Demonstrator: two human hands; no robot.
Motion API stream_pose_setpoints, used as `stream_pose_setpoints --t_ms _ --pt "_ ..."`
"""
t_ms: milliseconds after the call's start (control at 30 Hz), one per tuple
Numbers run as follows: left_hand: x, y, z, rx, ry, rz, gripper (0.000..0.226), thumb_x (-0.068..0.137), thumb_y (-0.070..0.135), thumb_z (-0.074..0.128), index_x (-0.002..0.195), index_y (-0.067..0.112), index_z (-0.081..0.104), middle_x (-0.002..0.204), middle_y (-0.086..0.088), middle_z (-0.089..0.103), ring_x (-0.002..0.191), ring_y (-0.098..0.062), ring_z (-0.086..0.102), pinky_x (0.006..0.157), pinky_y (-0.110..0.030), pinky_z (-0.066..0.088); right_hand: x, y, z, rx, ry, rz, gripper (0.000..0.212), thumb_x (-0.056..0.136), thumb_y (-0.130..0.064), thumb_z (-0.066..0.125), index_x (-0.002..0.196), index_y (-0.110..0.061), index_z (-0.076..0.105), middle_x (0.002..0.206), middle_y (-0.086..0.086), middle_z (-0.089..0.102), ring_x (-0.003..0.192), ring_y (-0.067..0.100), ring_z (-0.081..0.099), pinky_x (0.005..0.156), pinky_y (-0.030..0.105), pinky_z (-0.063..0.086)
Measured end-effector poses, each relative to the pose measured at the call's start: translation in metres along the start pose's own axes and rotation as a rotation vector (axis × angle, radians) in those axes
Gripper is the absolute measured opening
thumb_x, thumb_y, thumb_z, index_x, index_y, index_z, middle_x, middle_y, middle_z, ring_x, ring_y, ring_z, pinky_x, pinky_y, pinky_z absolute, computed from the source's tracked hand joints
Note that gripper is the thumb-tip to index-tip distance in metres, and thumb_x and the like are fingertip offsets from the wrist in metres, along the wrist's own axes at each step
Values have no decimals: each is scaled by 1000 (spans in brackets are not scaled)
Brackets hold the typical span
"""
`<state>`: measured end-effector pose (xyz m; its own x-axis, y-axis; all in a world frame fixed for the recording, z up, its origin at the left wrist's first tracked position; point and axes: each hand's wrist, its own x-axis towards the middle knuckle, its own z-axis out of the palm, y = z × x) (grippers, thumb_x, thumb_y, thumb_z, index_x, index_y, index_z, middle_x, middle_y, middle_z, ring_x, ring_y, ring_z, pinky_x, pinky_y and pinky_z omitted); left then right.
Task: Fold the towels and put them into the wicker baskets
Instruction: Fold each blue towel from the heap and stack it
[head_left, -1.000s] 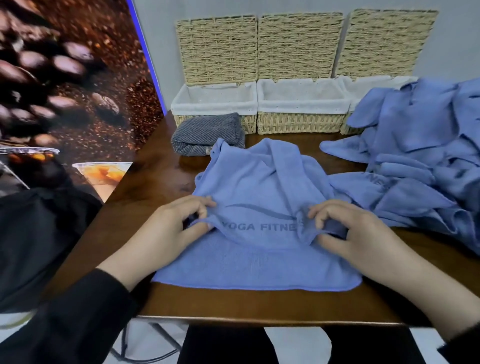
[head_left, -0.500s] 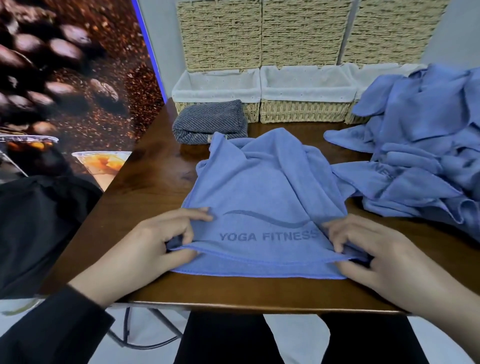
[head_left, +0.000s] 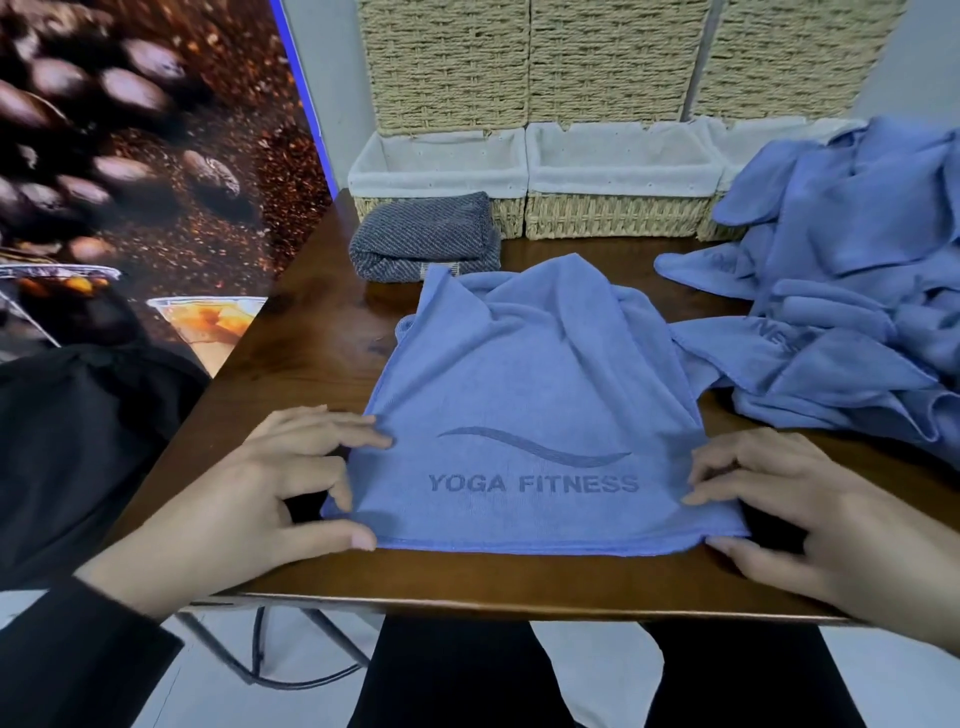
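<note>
I note the left hand (head_left: 270, 499) and right hand (head_left: 810, 514) each pinching a near corner of the blue towel (head_left: 530, 395). Its far edge lies bunched; folding now risks trapping creases. It also touches the right-hand pile (head_left: 852, 291), which may drag.

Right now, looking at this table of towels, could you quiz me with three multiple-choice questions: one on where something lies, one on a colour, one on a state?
1. Where is the folded grey striped towel?
A. inside a basket
B. on the table before the left white-lined wicker basket
C. on the blue pile

2. What colour is the flat towel printed YOGA FITNESS?
A. blue
B. green
C. white

3. What are the hands doing?
A. hanging idle
B. lifting a basket
C. pinching the printed towel's near corners

Answers: B, it lies on the wood against that basket's front; A, the cloth is blue; C, the left hand and the right hand each pinch a corner.
</note>
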<state>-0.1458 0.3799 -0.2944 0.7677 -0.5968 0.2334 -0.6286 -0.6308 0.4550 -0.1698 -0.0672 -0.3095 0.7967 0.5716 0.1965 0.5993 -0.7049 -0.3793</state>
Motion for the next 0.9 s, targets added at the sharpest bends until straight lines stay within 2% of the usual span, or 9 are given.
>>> stream_pose_setpoints --t_ms 100,200,333,400,467,567,700,833,900 --pt "11 21 5 113 95 22 42 93 63 56 71 29 65 123 19 63 125 -3 53 103 -36 35 8 -9 2 -90 36 -33 17 87 -31 60 101 -34 67 112 -21 57 107 10 58 95 31 38" --pt "31 67 25 77 165 77 41 93 63 56 95 26 72 115 16 66 111 -5 60 97 -31 42 24 -30 4 -67 108 -5 8 90 -30 56 95 -33 62 96 -21 58 91 7 57 91 27 38" --pt "62 116 62 -48 199 -27 54 84 70 58 129 39 50 122 24 56 111 1 54 94 -19 39 56 -70 7 178 210 48 8 94 -32 60 97 -33 67 92 -18 66 89 8 61 80 23 44" --pt "70 118 70 -121 298 -125 33 88 58 59 115 40 54 108 21 58 98 2 56 82 -15 40 66 -83 7 356 223 40 6 96 -30 65 99 -33 69 96 -14 70 92 12 66 79 23 47" --pt "72 108 66 -208 410 -241 20 96 46 61 90 27 59 80 14 57 75 -1 54 66 -15 38 72 -82 6 461 212 59 13 91 -40 70 104 -41 66 106 -18 69 102 8 64 84 17 46" --pt "66 84 51 -443 464 -348 32 94 43 66 71 24 56 61 11 46 58 0 44 56 -13 34 82 -63 16 204 79 73 15 91 -51 67 99 -49 54 100 -22 59 104 -1 54 91 19 35" --pt "64 68 35 -528 284 -385 21 81 45 79 79 32 62 74 15 63 70 0 59 65 -10 42 98 -63 38 78 88 21 20 96 -40 60 86 -44 43 82 -25 46 87 -3 46 88 25 31" --pt "62 69 32 -547 328 -532 44 92 30 62 49 26 54 45 14 42 45 0 41 49 -11 32 101 -71 38 182 13 -32 22 96 -54 56 91 -33 59 92 -18 57 95 5 55 96 27 37" --pt "61 71 29 -669 397 -532 53 94 25 55 42 31 56 43 15 44 42 2 42 47 -11 33 102 -57 28 243 158 21 19 95 -47 61 101 -30 68 101 -20 62 103 4 59 96 27 42"
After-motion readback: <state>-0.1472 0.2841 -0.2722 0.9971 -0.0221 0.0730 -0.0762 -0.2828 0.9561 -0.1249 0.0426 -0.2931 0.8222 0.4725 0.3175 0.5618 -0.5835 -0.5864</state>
